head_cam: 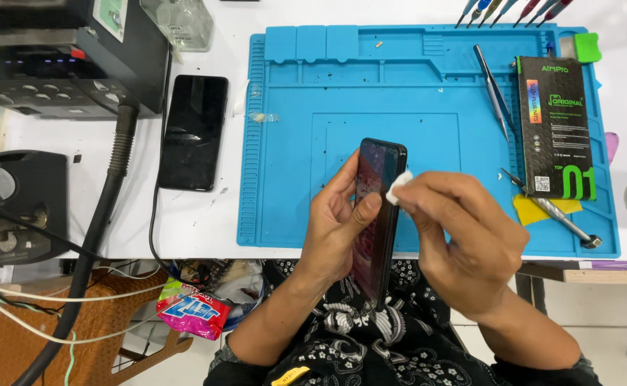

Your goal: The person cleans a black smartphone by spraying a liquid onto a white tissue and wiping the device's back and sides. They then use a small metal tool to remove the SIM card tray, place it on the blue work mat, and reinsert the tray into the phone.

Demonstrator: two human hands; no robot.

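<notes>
1. Wiping step under way: left hand (338, 221) gripping dark phone (377, 214) on edge, above blue mat (292, 143) front.
2. Right hand (463, 236) pinching white wipe (397, 187) against phone's upper side edge.
3. Next move likely calls for light strokes along edge, steady hold.

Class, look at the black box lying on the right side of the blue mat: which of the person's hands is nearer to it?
Right. The right hand, pinching a white wad, sits just below and left of the black box. The left hand, gripping the phone, is farther left, beyond the phone.
</notes>
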